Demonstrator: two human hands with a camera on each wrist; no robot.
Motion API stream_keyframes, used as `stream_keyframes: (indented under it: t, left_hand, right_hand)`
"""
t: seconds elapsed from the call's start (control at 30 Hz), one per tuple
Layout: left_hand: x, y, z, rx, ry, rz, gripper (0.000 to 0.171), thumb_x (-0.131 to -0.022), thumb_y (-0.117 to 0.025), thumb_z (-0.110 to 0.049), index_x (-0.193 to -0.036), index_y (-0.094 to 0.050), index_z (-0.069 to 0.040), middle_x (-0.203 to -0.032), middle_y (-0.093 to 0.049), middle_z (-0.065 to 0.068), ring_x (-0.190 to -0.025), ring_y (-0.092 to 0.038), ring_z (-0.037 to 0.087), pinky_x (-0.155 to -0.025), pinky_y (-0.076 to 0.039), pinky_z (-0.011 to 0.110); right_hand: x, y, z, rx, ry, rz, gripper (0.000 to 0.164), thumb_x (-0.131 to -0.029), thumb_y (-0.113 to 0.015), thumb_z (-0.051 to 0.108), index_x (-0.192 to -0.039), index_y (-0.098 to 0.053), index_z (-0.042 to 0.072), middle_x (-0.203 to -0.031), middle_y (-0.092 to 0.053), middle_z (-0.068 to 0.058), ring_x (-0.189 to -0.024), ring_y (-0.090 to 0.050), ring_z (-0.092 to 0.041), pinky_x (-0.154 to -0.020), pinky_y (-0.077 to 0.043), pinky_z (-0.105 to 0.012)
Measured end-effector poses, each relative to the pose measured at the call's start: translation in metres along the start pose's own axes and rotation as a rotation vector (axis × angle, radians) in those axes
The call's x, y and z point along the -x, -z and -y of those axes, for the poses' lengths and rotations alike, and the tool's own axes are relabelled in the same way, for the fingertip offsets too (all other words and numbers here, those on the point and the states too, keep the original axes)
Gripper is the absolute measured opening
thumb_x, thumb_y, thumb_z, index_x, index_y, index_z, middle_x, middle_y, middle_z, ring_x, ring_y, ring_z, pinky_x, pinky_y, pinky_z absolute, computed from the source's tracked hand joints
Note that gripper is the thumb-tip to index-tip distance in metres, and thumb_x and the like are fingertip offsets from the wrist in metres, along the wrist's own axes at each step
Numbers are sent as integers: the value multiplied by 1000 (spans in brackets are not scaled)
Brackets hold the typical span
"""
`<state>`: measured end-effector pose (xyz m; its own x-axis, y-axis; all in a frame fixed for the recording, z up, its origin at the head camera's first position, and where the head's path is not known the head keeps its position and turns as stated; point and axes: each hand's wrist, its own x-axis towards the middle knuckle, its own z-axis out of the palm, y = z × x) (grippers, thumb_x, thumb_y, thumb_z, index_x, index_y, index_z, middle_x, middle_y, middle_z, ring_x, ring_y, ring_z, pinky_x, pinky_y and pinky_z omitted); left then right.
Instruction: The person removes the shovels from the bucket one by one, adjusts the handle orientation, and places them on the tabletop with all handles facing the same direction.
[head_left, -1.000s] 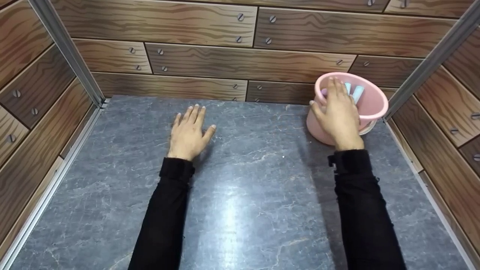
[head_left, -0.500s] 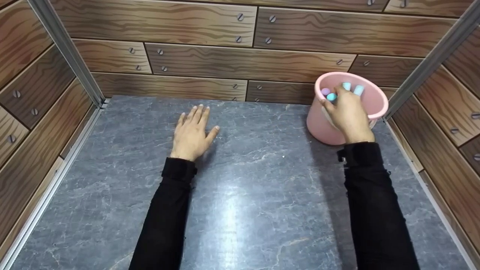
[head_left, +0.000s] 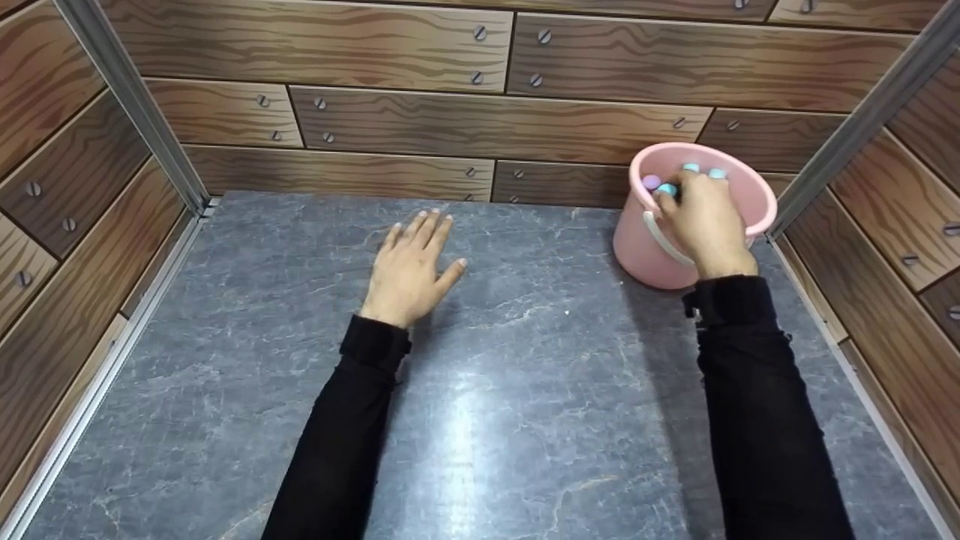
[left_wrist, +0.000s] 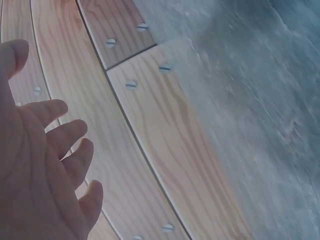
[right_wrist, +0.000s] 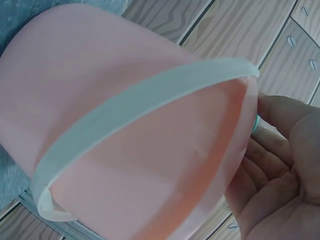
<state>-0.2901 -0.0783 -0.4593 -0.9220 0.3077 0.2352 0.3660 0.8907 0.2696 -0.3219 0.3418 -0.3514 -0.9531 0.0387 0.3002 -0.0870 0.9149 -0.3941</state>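
Note:
My right hand (head_left: 705,217) reaches into the mouth of a pink bucket (head_left: 649,255). Its thumb and fingers pinch a teal round-ended stick (head_left: 666,190), most of which is hidden behind the hand and bucket wall. In the right wrist view, a sliver of the teal stick (right_wrist: 256,123) shows between thumb and fingers, just beyond the bucket rim (right_wrist: 245,135). A purple round end (head_left: 651,182) and two light-blue ends (head_left: 717,174) stand around it inside the bucket. My left hand (head_left: 409,270) hovers over the grey tabletop with fingers straight to slightly bent, holding nothing.
The bucket stands at the back right of the grey marbled tabletop (head_left: 525,360), close to the corner. Its pale handle (head_left: 666,240) hangs down the front side. Wood-patterned panels (head_left: 412,120) with metal corner posts (head_left: 142,105) wall in the back and both sides.
My right hand goes from flat over the bucket's mouth to reaching inside with fingers closed round the teal stick. The left hand drifts right.

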Motion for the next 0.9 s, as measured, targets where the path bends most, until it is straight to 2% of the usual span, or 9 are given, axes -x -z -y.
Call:
stream_keyframes:
  t: [0.13, 0.23, 0.3, 0.4, 0.53, 0.67, 0.8, 0.9]
  left_hand:
    - [0, 0, -6, 9, -32, -7, 80, -122, -51, -60, -185, -36, -14, -195, -33, 12, -183, -32, 35, -153, -21, 63]
    - [0, 0, -8, 20, -46, -17, 79, -121, -53, -58, -185, -38, -13, -194, -35, 12, -182, -35, 36, -152, -23, 64]
    - [0, 0, -8, 21, -50, -20, 79, -121, -54, -57, -184, -38, -13, -194, -35, 12, -181, -35, 36, -152, -22, 64]
    - [1, 1, -9, 18, -52, -19, 79, -121, -54, -58, -185, -38, -14, -194, -36, 12, -182, -35, 35, -153, -22, 63]
    - [0, 2, -10, 17, -62, -16, 80, -121, -53, -60, -185, -38, -15, -194, -36, 12, -182, -34, 34, -153, -22, 63]
    - [1, 3, -12, 19, -76, -24, 79, -121, -52, -61, -185, -38, -15, -193, -37, 12, -182, -34, 34, -152, -25, 64]
    - [0, 6, -17, 33, -92, -20, 80, -121, -52, -60, -186, -36, -16, -194, -36, 11, -182, -34, 34, -152, -24, 62]
    - [0, 9, -22, 45, -103, -10, 80, -122, -51, -60, -187, -34, -18, -195, -34, 10, -182, -33, 34, -153, -23, 61]
  right_hand:
    - [-1, 2, -2, 21, 7, -51, 32, -113, -67, 24, -126, -79, -2, -114, -75, -28, -106, -72, -47, -91, -59, -68]
    - [-1, 3, -4, 26, 18, -80, 24, -107, -67, 17, -115, -78, -2, -105, -72, -25, -97, -68, -43, -83, -53, -61]
    - [-1, 5, -4, 22, 27, -85, 19, -104, -67, 13, -109, -76, -2, -102, -72, -25, -95, -68, -43, -81, -52, -60]
    - [-1, 6, -5, 24, 32, -76, 15, -104, -67, 11, -103, -74, -2, -102, -71, -26, -95, -68, -45, -82, -54, -63]
    - [-1, 9, -5, 35, 28, -85, 16, -105, -65, 7, -107, -78, -4, -105, -77, -30, -96, -73, -51, -84, -56, -70]
    - [0, 13, -5, 35, 29, -112, 29, -101, -61, 0, -121, -80, -9, -117, -82, -35, -108, -78, -60, -93, -59, -76]
    - [1, 15, -6, 25, 38, -121, 37, -99, -60, -3, -130, -79, -12, -126, -81, -38, -117, -78, -62, -102, -61, -74]
    - [3, 16, -8, 24, 53, -131, 33, -99, -61, -4, -124, -80, -13, -119, -82, -36, -109, -78, -57, -97, -61, -70]
